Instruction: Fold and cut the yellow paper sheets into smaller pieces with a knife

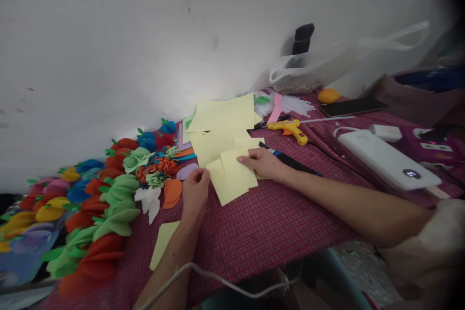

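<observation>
- a white cord [225, 281] crosses lowest in view, in front of the left forearm.
- beside that forearm a yellow slip [164, 240], partly hidden, lies on the checked cloth [261, 227].
- at far left, bright ornaments [116, 218] sit heaped along the cloth.
- the left hand [195, 189] has thumb and fingertips together at the left edge of the yellow pieces [236, 174]; i cannot tell if it grips them.
- the right hand [264, 162] is clamped on those pieces, thumb on top; they lie between the two hands.
- orange cutouts [172, 193] lie just left of the left hand.
- a white power bank [385, 157] lies well right.
- beyond the hands are large yellow sheets [225, 114], a glue gun [290, 128] to their right.
- farther off, a phone [354, 106] and a clear bag [319, 70] near the wall [145, 34].
</observation>
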The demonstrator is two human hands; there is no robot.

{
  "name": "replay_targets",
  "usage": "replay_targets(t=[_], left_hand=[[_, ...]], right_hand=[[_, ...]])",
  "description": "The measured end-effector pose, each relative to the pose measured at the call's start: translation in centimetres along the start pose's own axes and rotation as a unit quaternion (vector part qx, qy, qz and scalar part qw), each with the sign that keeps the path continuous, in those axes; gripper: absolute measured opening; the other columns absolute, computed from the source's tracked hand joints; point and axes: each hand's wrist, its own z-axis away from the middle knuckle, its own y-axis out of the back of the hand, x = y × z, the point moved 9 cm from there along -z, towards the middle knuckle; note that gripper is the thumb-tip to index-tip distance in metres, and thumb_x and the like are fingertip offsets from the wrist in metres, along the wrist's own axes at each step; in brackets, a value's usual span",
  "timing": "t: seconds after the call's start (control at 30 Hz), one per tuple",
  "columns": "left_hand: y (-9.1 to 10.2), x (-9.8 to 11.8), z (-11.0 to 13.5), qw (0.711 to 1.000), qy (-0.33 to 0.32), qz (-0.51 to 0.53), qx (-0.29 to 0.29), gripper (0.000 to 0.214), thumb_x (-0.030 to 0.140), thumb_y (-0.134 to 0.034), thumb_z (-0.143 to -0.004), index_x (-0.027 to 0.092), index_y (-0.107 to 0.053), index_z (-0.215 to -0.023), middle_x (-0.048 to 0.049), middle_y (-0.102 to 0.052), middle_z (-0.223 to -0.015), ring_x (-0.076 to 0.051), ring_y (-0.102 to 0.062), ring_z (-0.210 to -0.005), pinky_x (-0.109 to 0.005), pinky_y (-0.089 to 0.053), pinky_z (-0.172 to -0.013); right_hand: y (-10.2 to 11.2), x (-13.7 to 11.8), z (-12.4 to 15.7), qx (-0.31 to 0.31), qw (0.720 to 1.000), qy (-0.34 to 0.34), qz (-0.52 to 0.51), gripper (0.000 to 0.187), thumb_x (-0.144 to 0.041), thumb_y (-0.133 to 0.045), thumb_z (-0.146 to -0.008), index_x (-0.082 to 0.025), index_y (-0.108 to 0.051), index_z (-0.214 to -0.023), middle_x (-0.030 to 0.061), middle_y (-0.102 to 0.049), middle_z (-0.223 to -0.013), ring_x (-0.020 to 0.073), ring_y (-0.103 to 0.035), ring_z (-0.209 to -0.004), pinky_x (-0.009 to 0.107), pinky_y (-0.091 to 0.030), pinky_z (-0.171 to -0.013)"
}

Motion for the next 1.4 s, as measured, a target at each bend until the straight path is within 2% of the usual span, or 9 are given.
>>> replay_targets(t=[0.1,0.17,0.37,0.43,0.53,0.6,0.8,1.1,1.4], left_hand=[[0.0,-0.2,-0.3,1.000,-0.008,-0.020,0.008,0.018,0.032,-0.057,-0.068,0.014,-0.057,-0.068,0.0039,-0.052,-0.054,-0.008,-0.042,-0.046,-0.019,-0.033,-0.046],[-0.1,-0.4,-0.6,1.000,-0.012,-0.023,0.009,0.018,0.032,-0.057,-0.069,0.014,-0.057,-0.069,0.0030,-0.053,-0.055,-0.009,-0.044,-0.047,-0.019,-0.035,-0.047],[0.2,1.9,0.2,0.996,-0.075,-0.039,0.028,0.029,0.039,-0.053,-0.076,0.015,-0.062,-0.090,-0.0017,-0.062,-0.075,-0.012,-0.053,-0.065,-0.021,-0.039,-0.059],[-1.3,2.4,0.9,0.996,-0.069,-0.023,-0.045,0.032,0.041,-0.051,-0.078,0.014,-0.064,-0.089,-0.0033,-0.064,-0.077,-0.013,-0.055,-0.067,-0.022,-0.040,-0.060],[-4.5,1.6,2.6,0.980,0.000,0.038,-0.195,0.031,0.040,-0.057,-0.075,0.013,-0.067,-0.087,-0.0034,-0.066,-0.074,-0.014,-0.056,-0.063,-0.024,-0.042,-0.060],[-5.6,0.9,3.4,0.967,0.039,0.076,-0.238,0.029,0.038,-0.061,-0.073,0.012,-0.068,-0.086,-0.0030,-0.067,-0.071,-0.014,-0.056,-0.059,-0.025,-0.043,-0.060],[-5.1,-0.1,3.1,0.964,0.073,0.138,-0.216,0.023,0.032,-0.064,-0.072,0.012,-0.069,-0.083,-0.0022,-0.066,-0.066,-0.011,-0.053,-0.052,-0.023,-0.041,-0.055],[-4.6,0.5,2.9,0.963,0.073,0.169,-0.197,0.017,0.025,-0.065,-0.069,0.013,-0.071,-0.079,-0.0011,-0.066,-0.062,-0.007,-0.047,-0.047,-0.018,-0.029,-0.043],[-4.8,0.9,3.3,0.956,0.096,0.191,-0.201,0.020,0.027,-0.067,-0.066,0.013,-0.070,-0.079,-0.0043,-0.068,-0.070,-0.012,-0.058,-0.058,-0.021,-0.039,-0.051]], right_hand=[[2.1,-1.5,0.1,0.087,0.996,0.023,0.002,0.034,-0.047,-0.055,-0.075,-0.014,-0.060,-0.073,0.0013,-0.058,-0.061,0.0072,-0.044,-0.047,0.020,-0.030,-0.041],[2.7,-2.2,0.3,0.110,0.993,0.033,-0.006,0.034,-0.048,-0.054,-0.075,-0.014,-0.059,-0.073,0.0002,-0.056,-0.059,0.0061,-0.039,-0.044,0.020,-0.027,-0.040],[1.1,-2.0,0.5,0.049,0.998,0.024,-0.029,0.029,-0.043,-0.055,-0.077,-0.014,-0.060,-0.073,0.0035,-0.061,-0.065,0.0082,-0.047,-0.050,0.021,-0.035,-0.044],[0.1,-1.8,0.6,0.012,0.999,0.028,-0.027,0.029,-0.042,-0.054,-0.078,-0.014,-0.061,-0.075,0.0050,-0.063,-0.070,0.0103,-0.053,-0.056,0.022,-0.040,-0.049],[-0.8,-1.7,1.0,-0.020,0.999,0.030,0.003,0.032,-0.043,-0.052,-0.079,-0.013,-0.062,-0.077,0.0049,-0.064,-0.072,0.0114,-0.054,-0.058,0.023,-0.041,-0.051],[-1.2,-1.8,1.2,-0.035,0.999,0.034,0.020,0.032,-0.044,-0.052,-0.079,-0.013,-0.062,-0.077,0.0034,-0.063,-0.069,0.0103,-0.052,-0.055,0.022,-0.039,-0.049],[-3.3,-2.5,1.8,-0.153,0.984,0.047,-0.073,0.028,-0.036,-0.061,-0.073,-0.014,-0.064,-0.091,0.0026,-0.066,-0.077,0.0119,-0.056,-0.066,0.026,-0.045,-0.063],[-2.6,-2.7,2.0,-0.130,0.991,0.022,-0.022,0.024,-0.015,-0.050,-0.075,-0.019,-0.070,-0.087,0.0008,-0.066,-0.076,0.0086,-0.050,-0.060,0.022,-0.038,-0.056],[-2.6,-2.6,2.1,-0.120,0.992,0.003,-0.038,0.019,-0.017,-0.049,-0.076,-0.018,-0.068,-0.077,-0.0017,-0.059,-0.063,0.0079,-0.046,-0.054,0.022,-0.037,-0.054]])
